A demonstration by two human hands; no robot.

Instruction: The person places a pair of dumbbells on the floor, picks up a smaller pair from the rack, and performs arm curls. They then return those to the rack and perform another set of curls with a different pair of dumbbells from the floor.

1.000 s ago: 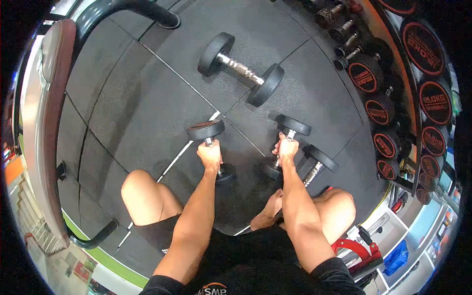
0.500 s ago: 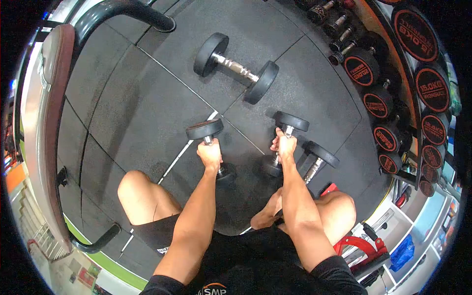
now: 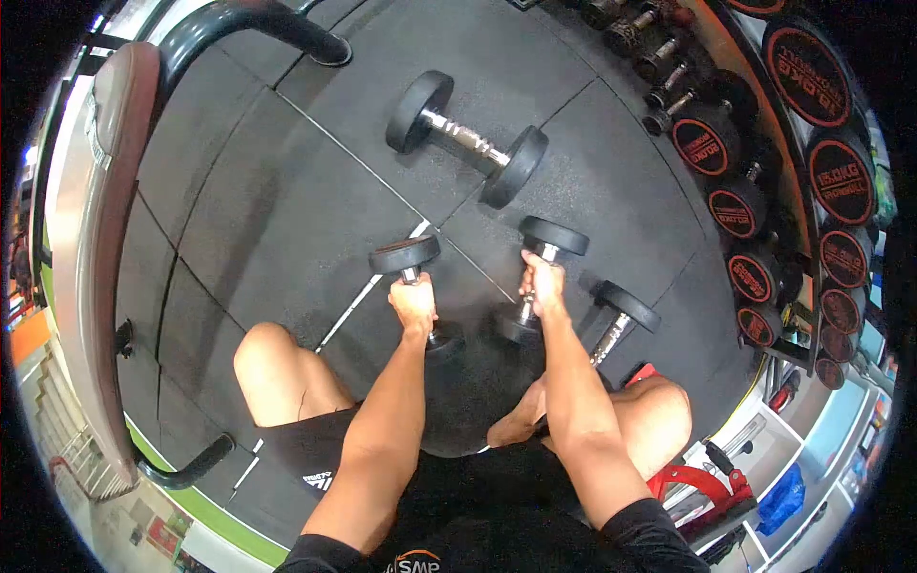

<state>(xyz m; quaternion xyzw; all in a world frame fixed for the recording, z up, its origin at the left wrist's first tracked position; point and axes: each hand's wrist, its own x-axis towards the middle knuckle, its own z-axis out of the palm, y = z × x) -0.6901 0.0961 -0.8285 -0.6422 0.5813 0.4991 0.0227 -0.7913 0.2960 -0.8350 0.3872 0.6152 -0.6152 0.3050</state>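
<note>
My left hand [image 3: 414, 304] is wrapped round the handle of a black dumbbell [image 3: 405, 254], whose far head shows beyond my fingers and whose near head lies partly behind my wrist. Another black dumbbell [image 3: 554, 235] has its chrome handle in the grip of my right hand [image 3: 543, 285]. Just right of that hand, a dumbbell [image 3: 611, 336] rests on the floor, its near end hidden by my leg. Farther ahead lies a larger dumbbell [image 3: 468, 140] with a shiny handle, touched by neither hand.
A rack of dumbbells [image 3: 734, 208] with red-ringed ends runs along the right. On the left stands a padded bench [image 3: 105, 258] with a curved black frame [image 3: 258, 24]. Dark rubber mats [image 3: 315, 201] cover the floor. White shelving [image 3: 778, 435] is at lower right.
The right-hand dumbbell has shifted slightly left, with its far end tilting that way. The left hand holds nearly the same place. The view has moved a little.
</note>
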